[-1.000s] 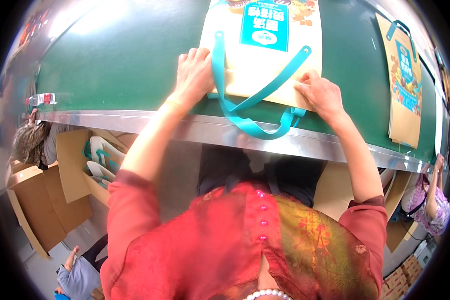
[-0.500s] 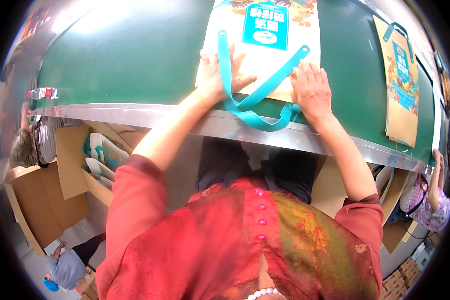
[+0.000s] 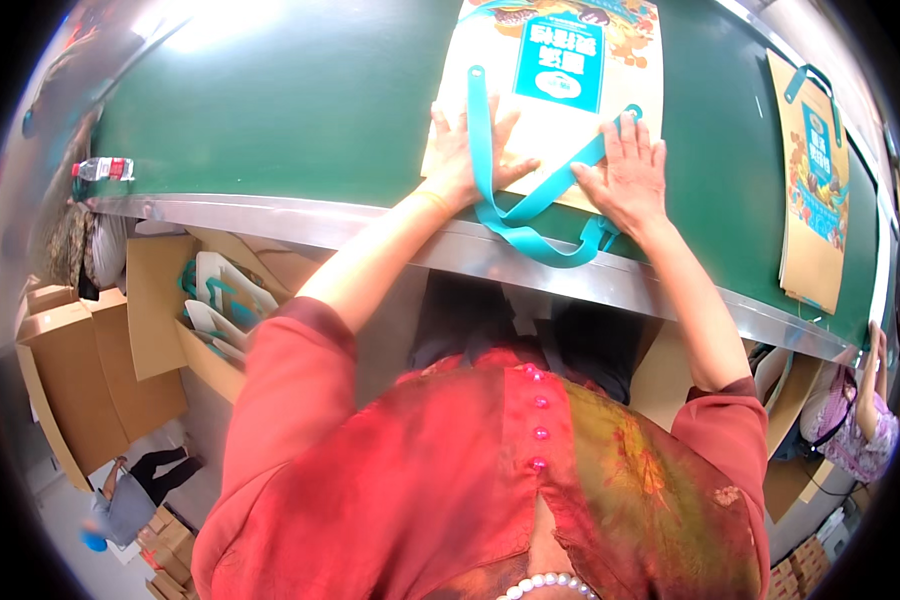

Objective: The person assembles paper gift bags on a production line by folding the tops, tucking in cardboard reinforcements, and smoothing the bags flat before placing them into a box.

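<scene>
The cream paper bag (image 3: 560,125) is lying flat on the green counter (image 3: 270,130), its handle end facing the person and stopping just short of the metal edge (image 3: 300,210). The left hand (image 3: 467,160) is spreading palm-down on the paper, with one leg of the teal strap (image 3: 481,110) crossing over it. The right hand (image 3: 627,180) is lying flat with its fingers extended, covering part of the strap's other leg. Neither hand is visibly pinching anything. Principal risk, as judged: the strap is looping over the left hand, so a careless withdrawal could be dragging the bag askew or straining a fastening. Secondary risk: the strap is hanging past the metal edge, where a forearm could be snagging it. Uneven pressure could also be creasing the paper. Limits of inspection: the bag's far end is running out of the top of the view; both palms are hiding the paper beneath; a second teal piece near the edge is showing only as a bunched fold, its attachment hidden. How firmly the hands are pressing, the inspector is not managing to tell.
</scene>
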Tool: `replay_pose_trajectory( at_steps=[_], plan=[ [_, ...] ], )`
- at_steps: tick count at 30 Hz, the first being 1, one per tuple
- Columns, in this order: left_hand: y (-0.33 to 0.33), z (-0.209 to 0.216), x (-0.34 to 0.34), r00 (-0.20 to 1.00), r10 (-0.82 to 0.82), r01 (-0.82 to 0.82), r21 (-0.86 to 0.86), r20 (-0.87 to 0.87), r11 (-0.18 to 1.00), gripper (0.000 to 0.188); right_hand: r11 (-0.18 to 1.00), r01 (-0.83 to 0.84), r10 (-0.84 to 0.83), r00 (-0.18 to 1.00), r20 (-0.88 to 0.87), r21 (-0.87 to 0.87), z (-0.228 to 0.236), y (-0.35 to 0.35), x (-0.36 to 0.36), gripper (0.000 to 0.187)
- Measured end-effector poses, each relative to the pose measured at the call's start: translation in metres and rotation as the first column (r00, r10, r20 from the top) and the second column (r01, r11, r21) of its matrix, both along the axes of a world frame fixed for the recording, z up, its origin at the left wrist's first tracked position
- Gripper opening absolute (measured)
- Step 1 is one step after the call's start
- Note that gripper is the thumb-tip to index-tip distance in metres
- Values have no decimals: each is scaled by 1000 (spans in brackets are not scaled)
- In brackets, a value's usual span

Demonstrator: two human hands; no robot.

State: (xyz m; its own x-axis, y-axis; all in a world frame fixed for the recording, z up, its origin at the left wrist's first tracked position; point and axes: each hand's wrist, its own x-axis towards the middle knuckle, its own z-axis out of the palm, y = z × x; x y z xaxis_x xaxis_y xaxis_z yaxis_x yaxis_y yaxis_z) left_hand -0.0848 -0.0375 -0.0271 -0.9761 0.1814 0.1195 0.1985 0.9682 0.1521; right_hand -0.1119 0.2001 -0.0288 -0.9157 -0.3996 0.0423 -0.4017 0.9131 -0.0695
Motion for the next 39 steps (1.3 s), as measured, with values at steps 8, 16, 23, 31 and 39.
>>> replay_pose_trajectory(
  at_steps=[8,16,23,31,39],
  plan=[
    [2,7,10,994,-33,6,242,108,970,88,992,-117,118,993,25,-55,-13,-7,13,82],
    [-30,8,27,991,-68,45,192,114,980,76,991,-115,106,985,138,61,7,-26,21,83],
    [-26,19,21,984,-94,58,227,154,972,70,949,-145,165,985,50,-281,-18,3,-1,72],
    [-52,15,27,931,-178,258,227,-319,939,39,837,-92,18,990,-142,-539,46,63,5,45],
    [-41,28,62,919,50,94,342,-391,935,40,877,-92,56,994,-90,-472,37,77,-21,45]
  ],
)
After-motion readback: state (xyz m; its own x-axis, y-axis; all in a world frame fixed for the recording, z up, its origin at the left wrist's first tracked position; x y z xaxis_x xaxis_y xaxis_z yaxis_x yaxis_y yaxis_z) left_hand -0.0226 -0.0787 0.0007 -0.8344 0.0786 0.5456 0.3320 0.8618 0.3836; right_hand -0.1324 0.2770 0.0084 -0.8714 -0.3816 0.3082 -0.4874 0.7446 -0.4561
